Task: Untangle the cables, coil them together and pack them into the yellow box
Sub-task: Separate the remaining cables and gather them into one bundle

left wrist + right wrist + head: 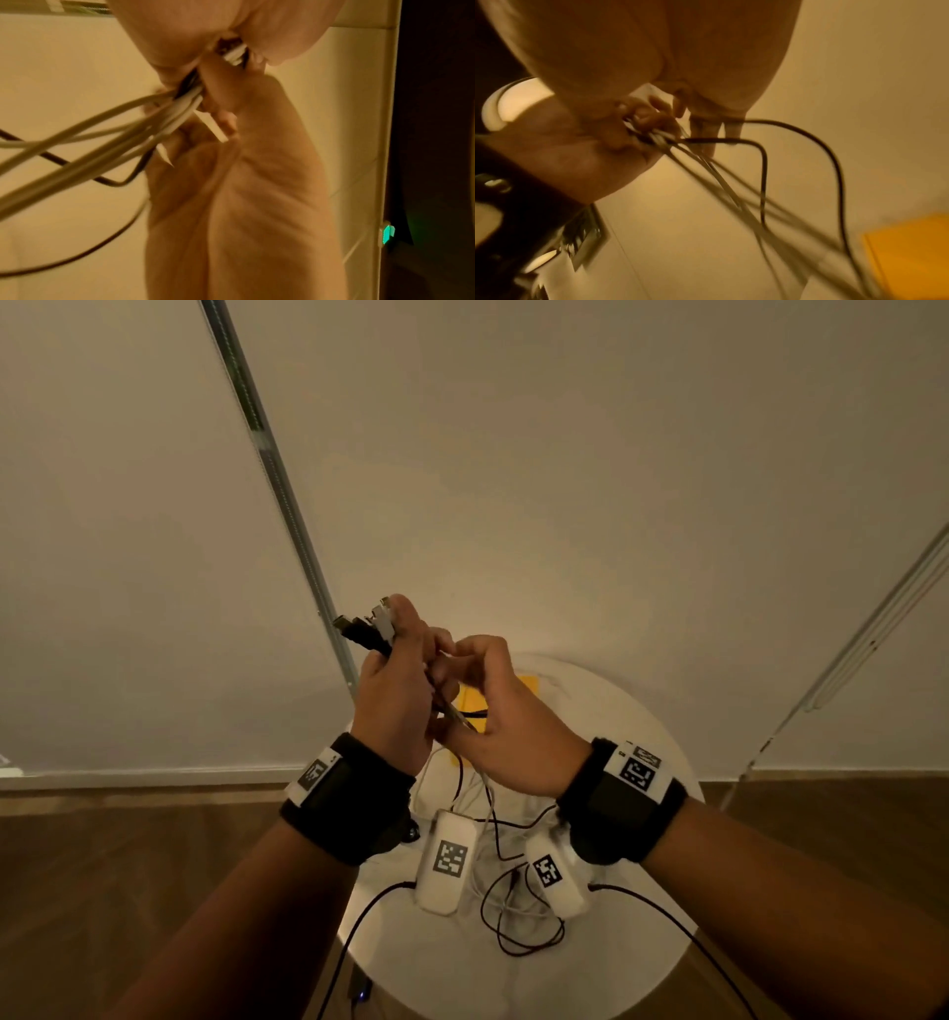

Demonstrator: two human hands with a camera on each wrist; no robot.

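Observation:
Both hands are raised above the round white table. My left hand grips a bundle of white and dark cables, and their connector ends stick out above its thumb. My right hand pinches the same bundle just below. The left wrist view shows the cables leaving my left hand's curled fingers and the right hand closed on white strands. The loose lengths hang down onto the table. The yellow box lies behind the hands, mostly hidden.
Two white marker-tagged packs lie on the near half of the table, each with a black lead running off the edge. A wall with metal rails stands behind. Wooden floor surrounds the table.

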